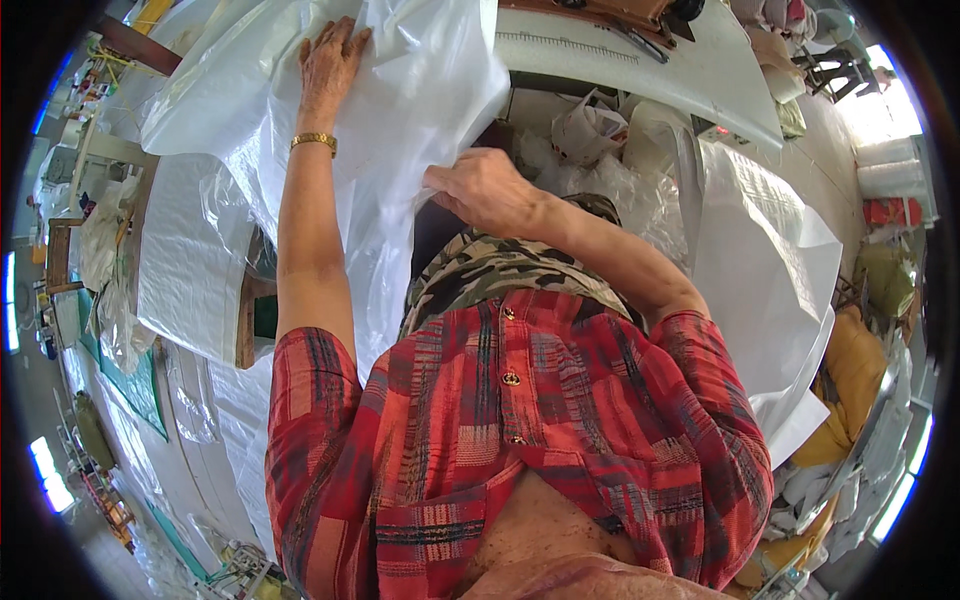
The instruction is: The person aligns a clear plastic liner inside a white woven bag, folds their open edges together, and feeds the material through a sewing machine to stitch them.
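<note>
A large translucent white plastic sheet [420,90] spreads over the work surface in front of me and hangs down across my lap. My left hand [335,65], a gold band at its wrist, lies on the far part of the sheet with its fingers stretched out. Closer to my body, my right hand [485,190] is closed in a pinch on the sheet's near edge, drawing it into folds. The fingertips of that hand are partly hidden and slightly blurred.
A pale table [700,70] with ruler marks carries a brown machine base [620,12] and a small dark tool [645,45]. Crumpled clear plastic [640,200] lies below it. More white sheeting [765,240] drapes at my right, and a white-covered wooden stand [190,270] is at my left.
</note>
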`<action>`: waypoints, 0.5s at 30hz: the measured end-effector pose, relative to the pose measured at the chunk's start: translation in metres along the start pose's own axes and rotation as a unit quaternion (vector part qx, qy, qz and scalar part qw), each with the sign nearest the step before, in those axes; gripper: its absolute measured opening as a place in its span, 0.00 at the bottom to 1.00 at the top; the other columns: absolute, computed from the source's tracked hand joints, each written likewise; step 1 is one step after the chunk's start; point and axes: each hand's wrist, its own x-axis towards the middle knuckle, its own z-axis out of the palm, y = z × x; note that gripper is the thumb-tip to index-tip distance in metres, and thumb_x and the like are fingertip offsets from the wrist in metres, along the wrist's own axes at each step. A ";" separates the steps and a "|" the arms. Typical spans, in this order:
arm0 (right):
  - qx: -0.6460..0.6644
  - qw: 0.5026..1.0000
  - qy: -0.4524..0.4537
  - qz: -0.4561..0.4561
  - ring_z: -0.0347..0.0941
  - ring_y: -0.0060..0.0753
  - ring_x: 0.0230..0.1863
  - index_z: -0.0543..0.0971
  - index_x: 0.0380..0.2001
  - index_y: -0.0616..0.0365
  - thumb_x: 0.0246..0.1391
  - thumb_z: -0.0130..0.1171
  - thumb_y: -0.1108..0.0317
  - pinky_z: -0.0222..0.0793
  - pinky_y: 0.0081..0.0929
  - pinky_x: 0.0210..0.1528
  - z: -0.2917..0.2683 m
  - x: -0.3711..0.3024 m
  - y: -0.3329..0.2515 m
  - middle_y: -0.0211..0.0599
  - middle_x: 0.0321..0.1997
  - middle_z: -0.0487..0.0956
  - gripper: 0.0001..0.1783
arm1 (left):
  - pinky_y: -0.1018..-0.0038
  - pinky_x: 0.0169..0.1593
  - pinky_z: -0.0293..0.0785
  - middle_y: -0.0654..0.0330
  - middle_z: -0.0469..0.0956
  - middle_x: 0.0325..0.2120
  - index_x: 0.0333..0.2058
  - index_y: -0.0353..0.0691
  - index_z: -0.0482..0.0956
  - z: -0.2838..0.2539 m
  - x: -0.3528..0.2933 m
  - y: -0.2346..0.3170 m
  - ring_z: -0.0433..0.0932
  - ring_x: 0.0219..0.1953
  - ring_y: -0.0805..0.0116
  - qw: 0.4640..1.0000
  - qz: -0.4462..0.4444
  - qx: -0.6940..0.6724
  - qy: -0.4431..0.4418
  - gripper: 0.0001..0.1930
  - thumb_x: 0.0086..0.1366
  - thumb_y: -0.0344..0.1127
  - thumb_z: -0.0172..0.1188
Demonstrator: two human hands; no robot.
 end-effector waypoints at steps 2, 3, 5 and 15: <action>0.018 0.996 0.059 -0.070 0.76 0.45 0.27 0.78 0.38 0.54 0.49 0.62 0.68 0.71 0.42 0.36 -0.045 -0.027 -0.023 0.34 0.22 0.75 0.11 | 0.53 0.70 0.46 0.59 0.73 0.59 0.57 0.45 0.75 -0.001 -0.001 -0.004 0.64 0.66 0.61 1.000 -0.005 -0.023 -0.012 0.28 0.69 0.59 0.48; 0.040 0.981 0.146 -0.121 0.76 0.46 0.28 0.78 0.37 0.54 0.49 0.63 0.67 0.70 0.44 0.37 -0.064 -0.041 -0.026 0.35 0.23 0.76 0.11 | 0.52 0.70 0.46 0.59 0.73 0.59 0.57 0.45 0.75 -0.001 -0.003 -0.005 0.64 0.66 0.61 0.999 -0.004 -0.041 -0.014 0.28 0.69 0.59 0.48; 0.014 0.976 0.181 -0.123 0.76 0.47 0.31 0.78 0.37 0.53 0.49 0.63 0.65 0.69 0.47 0.38 -0.090 -0.070 -0.015 0.39 0.26 0.78 0.11 | 0.52 0.71 0.43 0.58 0.71 0.61 0.58 0.46 0.74 -0.006 -0.002 -0.009 0.62 0.67 0.60 0.996 -0.013 -0.083 -0.025 0.32 0.66 0.64 0.49; -0.049 0.955 -0.105 0.275 0.76 0.52 0.32 0.79 0.39 0.57 0.59 0.59 0.60 0.70 0.44 0.33 -0.048 -0.105 0.024 0.49 0.27 0.79 0.13 | 0.54 0.69 0.51 0.52 0.61 0.67 0.67 0.38 0.59 -0.069 -0.011 0.036 0.57 0.69 0.52 0.974 -0.001 -0.209 -0.087 0.50 0.56 0.71 0.58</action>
